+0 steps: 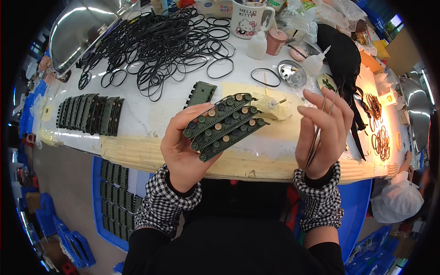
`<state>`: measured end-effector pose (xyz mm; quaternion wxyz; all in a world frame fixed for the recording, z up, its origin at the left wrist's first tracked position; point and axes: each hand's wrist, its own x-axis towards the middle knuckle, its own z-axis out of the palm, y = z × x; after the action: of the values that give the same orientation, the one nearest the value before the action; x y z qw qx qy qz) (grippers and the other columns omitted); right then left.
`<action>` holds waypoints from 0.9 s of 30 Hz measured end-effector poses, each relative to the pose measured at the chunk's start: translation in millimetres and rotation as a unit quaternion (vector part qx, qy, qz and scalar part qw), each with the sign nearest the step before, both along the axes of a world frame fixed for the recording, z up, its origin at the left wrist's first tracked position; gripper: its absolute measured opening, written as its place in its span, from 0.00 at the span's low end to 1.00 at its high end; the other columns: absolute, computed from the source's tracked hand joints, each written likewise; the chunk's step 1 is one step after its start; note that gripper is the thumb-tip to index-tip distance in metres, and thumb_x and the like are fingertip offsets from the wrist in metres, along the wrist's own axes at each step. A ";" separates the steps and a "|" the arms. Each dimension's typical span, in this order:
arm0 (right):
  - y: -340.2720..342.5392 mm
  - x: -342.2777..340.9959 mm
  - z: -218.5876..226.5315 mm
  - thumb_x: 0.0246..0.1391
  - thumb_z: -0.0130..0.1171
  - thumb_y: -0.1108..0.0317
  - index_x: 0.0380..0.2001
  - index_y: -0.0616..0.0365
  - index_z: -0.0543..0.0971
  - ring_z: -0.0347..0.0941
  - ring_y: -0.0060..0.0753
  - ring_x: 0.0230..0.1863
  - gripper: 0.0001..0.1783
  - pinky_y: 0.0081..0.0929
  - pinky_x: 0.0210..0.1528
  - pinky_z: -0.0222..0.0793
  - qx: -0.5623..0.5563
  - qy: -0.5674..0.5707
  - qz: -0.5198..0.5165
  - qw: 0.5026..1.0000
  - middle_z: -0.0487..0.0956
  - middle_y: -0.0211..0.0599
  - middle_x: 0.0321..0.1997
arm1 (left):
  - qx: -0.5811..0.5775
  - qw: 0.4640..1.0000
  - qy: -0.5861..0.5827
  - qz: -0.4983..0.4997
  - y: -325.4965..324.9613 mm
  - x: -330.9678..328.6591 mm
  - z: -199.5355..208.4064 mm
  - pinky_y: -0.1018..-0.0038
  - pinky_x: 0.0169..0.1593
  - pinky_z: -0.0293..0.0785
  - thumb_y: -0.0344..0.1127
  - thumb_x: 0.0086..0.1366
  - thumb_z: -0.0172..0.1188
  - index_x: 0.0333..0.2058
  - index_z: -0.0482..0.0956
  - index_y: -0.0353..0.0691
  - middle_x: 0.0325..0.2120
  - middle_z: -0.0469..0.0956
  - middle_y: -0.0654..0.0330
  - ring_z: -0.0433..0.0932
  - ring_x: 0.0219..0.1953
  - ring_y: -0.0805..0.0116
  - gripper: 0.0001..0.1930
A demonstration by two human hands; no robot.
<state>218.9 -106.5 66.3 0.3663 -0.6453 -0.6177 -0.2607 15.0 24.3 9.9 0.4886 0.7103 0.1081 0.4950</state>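
Gripping three green track pieces (225, 126) side by side, the left hand (181, 158) is closed round their left ends, wheels turned up, over the front of the white table (142, 117). The right hand (327, 130) has metal tweezers (315, 140) held among its fingers, well apart from the pieces; I cannot tell whether anything sits between the tips. With three pieces sharing one hold, an uneven squeeze could let an outer one slide out, since their right ends jut free; being so near the edge, it might then drop off the table. Pressing too hard could bend the thin tracks or loosen a wheel. A careless poke of the tweezers might scratch the small pale wheels or nick a left finger. Reaching too far back could snag the black bands (156, 50) or tip the white squeeze bottle (257, 47).
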 end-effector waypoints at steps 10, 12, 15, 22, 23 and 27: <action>11.9 13.7 -7.3 0.52 0.64 0.77 0.36 0.60 0.81 0.73 0.42 0.38 0.07 0.33 0.40 0.69 -0.068 0.170 0.011 0.983 0.80 0.40 0.33 | 0.057 0.998 0.001 0.003 2.7 3.5 -0.7 0.65 0.60 0.71 0.20 0.48 0.72 0.52 0.69 0.33 0.52 0.74 0.48 0.74 0.56 0.57 0.32; 12.5 14.7 -5.6 0.50 0.67 0.74 0.37 0.58 0.82 0.74 0.42 0.41 0.09 0.33 0.42 0.70 -0.032 0.116 0.055 0.991 0.81 0.38 0.36 | 0.036 0.999 0.001 -0.003 2.5 2.3 -2.1 0.66 0.59 0.71 0.20 0.49 0.72 0.53 0.69 0.33 0.52 0.74 0.48 0.74 0.56 0.57 0.32; 5.9 -1.3 6.5 0.51 0.68 0.66 0.42 0.52 0.82 0.73 0.39 0.49 0.14 0.36 0.49 0.71 -0.045 0.019 0.099 0.994 0.82 0.34 0.43 | -0.037 0.999 0.014 -0.018 -2.8 0.3 -1.5 0.68 0.58 0.73 0.19 0.49 0.71 0.53 0.68 0.33 0.52 0.74 0.48 0.75 0.55 0.60 0.31; 6.0 -22.6 -5.0 0.55 0.64 0.62 0.49 0.43 0.80 0.70 0.33 0.57 0.17 0.37 0.58 0.69 -0.050 -0.148 0.056 0.986 0.81 0.28 0.50 | -0.184 0.982 0.015 -0.047 -14.2 2.8 9.4 0.73 0.54 0.77 0.18 0.49 0.70 0.51 0.67 0.33 0.49 0.77 0.53 0.79 0.50 0.68 0.30; 6.5 -23.7 -6.4 0.55 0.64 0.63 0.49 0.43 0.80 0.70 0.32 0.57 0.17 0.37 0.58 0.69 -0.038 -0.165 0.043 0.985 0.81 0.28 0.50 | -0.187 0.981 0.022 -0.050 -15.0 2.6 10.1 0.73 0.53 0.77 0.18 0.49 0.71 0.51 0.67 0.33 0.48 0.77 0.53 0.79 0.50 0.68 0.30; 6.6 -27.1 -14.9 0.55 0.64 0.66 0.49 0.42 0.80 0.70 0.29 0.56 0.17 0.36 0.57 0.69 -0.002 -0.193 0.007 0.981 0.81 0.26 0.49 | -0.186 0.980 0.032 -0.055 -19.2 5.2 14.6 0.74 0.52 0.78 0.18 0.50 0.71 0.50 0.68 0.32 0.46 0.79 0.54 0.80 0.49 0.69 0.29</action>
<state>191.8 -99.9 51.5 0.2405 -0.5793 -0.6819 -0.3764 20.2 5.1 24.5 0.6353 0.6273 0.1747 0.4151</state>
